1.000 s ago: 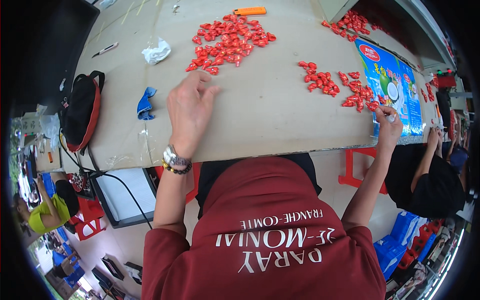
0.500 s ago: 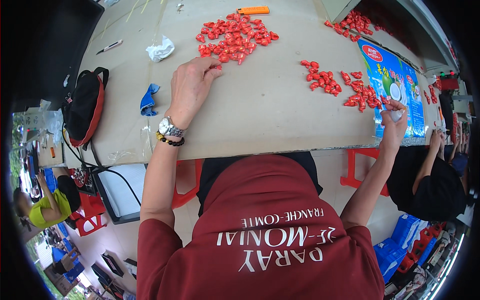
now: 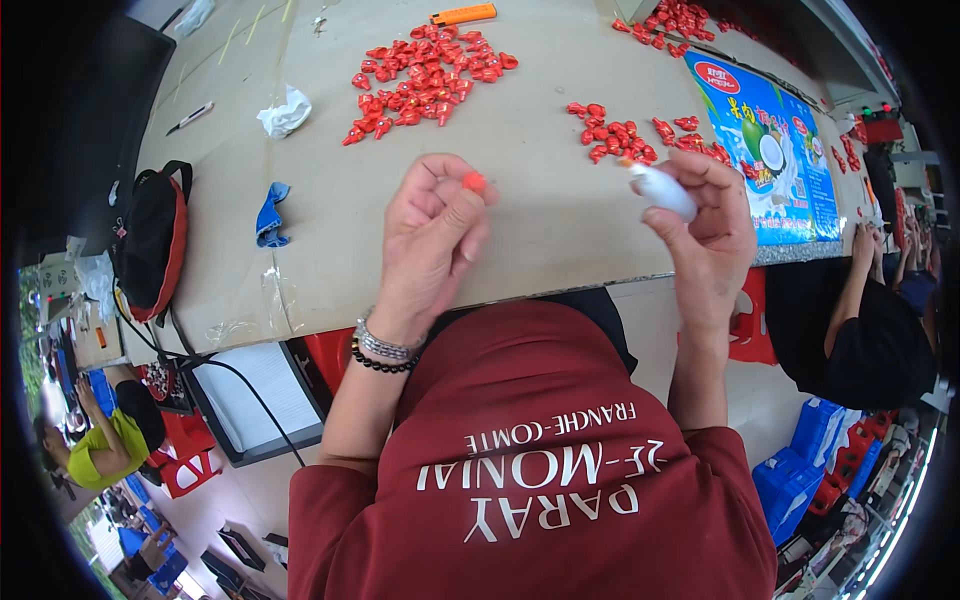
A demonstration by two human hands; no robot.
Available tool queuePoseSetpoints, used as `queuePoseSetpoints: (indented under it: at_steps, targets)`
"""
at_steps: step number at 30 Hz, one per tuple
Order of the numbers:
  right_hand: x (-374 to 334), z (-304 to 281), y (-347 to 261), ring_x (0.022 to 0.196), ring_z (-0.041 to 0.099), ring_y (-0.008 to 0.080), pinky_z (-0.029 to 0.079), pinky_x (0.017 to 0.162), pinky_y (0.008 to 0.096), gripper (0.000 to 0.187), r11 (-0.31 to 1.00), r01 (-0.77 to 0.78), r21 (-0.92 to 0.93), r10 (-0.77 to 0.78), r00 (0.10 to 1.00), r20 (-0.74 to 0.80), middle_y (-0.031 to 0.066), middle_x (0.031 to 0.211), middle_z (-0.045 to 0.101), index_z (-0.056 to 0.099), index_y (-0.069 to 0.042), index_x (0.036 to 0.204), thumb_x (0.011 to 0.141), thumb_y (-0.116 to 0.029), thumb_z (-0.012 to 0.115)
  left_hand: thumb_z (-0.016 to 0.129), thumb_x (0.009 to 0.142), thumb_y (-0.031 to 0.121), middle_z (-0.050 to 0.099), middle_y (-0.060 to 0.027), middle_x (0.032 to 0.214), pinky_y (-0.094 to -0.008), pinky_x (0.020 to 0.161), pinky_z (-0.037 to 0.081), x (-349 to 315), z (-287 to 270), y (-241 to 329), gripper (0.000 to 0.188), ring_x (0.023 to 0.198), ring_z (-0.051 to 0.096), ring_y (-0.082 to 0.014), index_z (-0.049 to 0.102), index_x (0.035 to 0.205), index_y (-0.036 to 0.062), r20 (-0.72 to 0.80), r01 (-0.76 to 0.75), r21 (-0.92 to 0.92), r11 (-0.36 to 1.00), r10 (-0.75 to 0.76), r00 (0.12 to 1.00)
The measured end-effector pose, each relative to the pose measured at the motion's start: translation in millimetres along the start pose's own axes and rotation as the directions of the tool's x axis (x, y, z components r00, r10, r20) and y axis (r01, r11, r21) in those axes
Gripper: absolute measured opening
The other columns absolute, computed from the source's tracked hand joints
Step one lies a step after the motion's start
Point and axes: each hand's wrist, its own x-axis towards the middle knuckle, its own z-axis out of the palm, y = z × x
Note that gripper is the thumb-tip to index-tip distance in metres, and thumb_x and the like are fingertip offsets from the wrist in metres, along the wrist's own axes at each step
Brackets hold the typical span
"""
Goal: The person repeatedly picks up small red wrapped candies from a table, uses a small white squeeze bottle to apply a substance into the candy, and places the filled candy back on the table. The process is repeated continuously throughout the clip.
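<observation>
My left hand is raised over the near part of the table, pinching a small red figure-like piece between thumb and forefinger. In my right hand, held to the right at a similar height, is a small white squeeze bottle with its narrow tip pointing up and left. The piece and the bottle tip are apart. Beyond my left hand lies a loose pile of glossy red pieces. A smaller red cluster lies just beyond the bottle, and my right fingers partly hide another beside it.
Left on the table lie a crumpled white tissue, a blue cloth scrap, a pen and a black-red pouch. An orange bar-shaped item is at the back. Right are a blue printed sheet and a co-worker's arm.
My left hand has come back from the large pile toward me with a red piece. My right hand has moved left and up from the right cluster, bringing the bottle into plain sight.
</observation>
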Motion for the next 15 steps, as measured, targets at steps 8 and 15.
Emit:
queuePoseSetpoints:
  at_steps: [8, 15]
  targets:
    - [-6.1, 16.0, -3.4, 0.09, 0.063, 0.0216, 0.05, 0.076, 0.0281, 0.033, 0.949, 0.31, 0.053, -0.313, 0.947, 0.073, 0.012, 0.098, 0.066, 0.063, 0.0, 0.096, 0.067, 0.013, 0.069, 0.065, 0.088, 0.019, 0.063, -0.0042, 0.092, -0.0187, 0.041, 0.035, -15.7, 9.2, -22.5, 0.023, 0.054, 0.048, -0.0063, 0.057, 0.106, 0.0064, -0.01, 0.056, -0.264, 0.963, -0.061, 0.998]
    - [-5.1, 16.8, -9.7, 0.081, 0.062, 0.0229, 0.049, 0.069, 0.0305, 0.036, 0.817, 0.551, -0.169, -0.53, 0.834, 0.154, 0.0111, 0.092, 0.067, 0.066, -0.001, 0.093, 0.06, 0.013, 0.067, 0.061, 0.09, 0.021, 0.057, -0.0046, 0.076, -0.0171, 0.04, 0.033, -20.8, 19.5, -19.1, 0.025, 0.052, 0.042, -0.0061, 0.054, 0.107, 0.0043, -0.013, 0.014, -0.122, 0.992, -0.015, 1.0]
